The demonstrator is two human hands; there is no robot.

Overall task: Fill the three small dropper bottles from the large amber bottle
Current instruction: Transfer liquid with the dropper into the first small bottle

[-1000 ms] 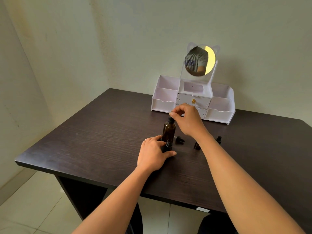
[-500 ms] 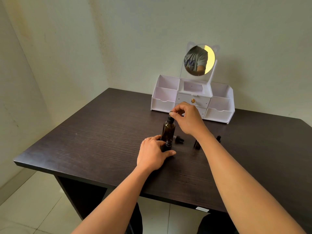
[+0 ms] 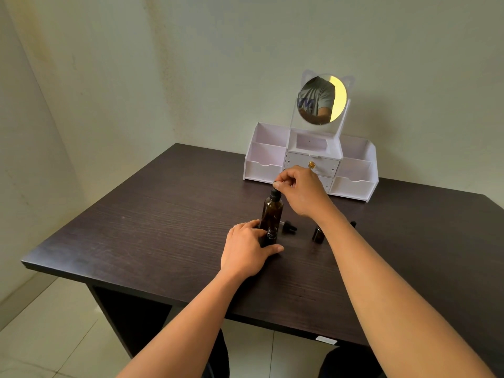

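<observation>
- Pale plaster walls meet in a corner behind a dark wood-grain table (image 3: 152, 230); light floor tiles show below its near edge.
- At the far side of the table stands a white organizer (image 3: 268, 159) with open compartments and small drawers, topped by a round mirror (image 3: 321, 99) in a cat-ear frame.
- The large amber bottle (image 3: 271, 212) stands upright near the middle of the table, its black dropper cap (image 3: 276, 194) on its neck.
- The right hand (image 3: 302, 193) reaches from the right, fingertips pinched together on the top of that cap.
- The left hand (image 3: 245, 251) rests on the table just near of the large bottle, thumb and fingers curled around a small dropper bottle (image 3: 270, 236) whose open neck shows.
- A loose small cap (image 3: 289, 227) lies on the table just right of the large bottle.
- A second small bottle (image 3: 317, 234) stands further right, beside the right forearm; a third dark piece (image 3: 353, 223) peeks out past the arm, mostly hidden.
</observation>
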